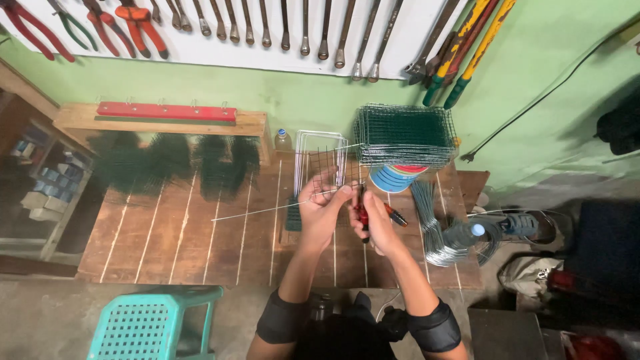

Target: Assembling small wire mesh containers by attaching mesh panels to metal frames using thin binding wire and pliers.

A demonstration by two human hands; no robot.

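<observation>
We're pinching a long thin wire in our left hand over the wooden bench; it looks light and springy, best gripped near the fingers. Our right hand is closing around red-handled pliers. Open planks are lying left; the stacked green mesh panels and the wire bundle are crowding the right.

The right hand is hiding most of the red-handled pliers. The top edge is cutting off the hanging wrenches, and the dark mesh pieces far left are blurring.
</observation>
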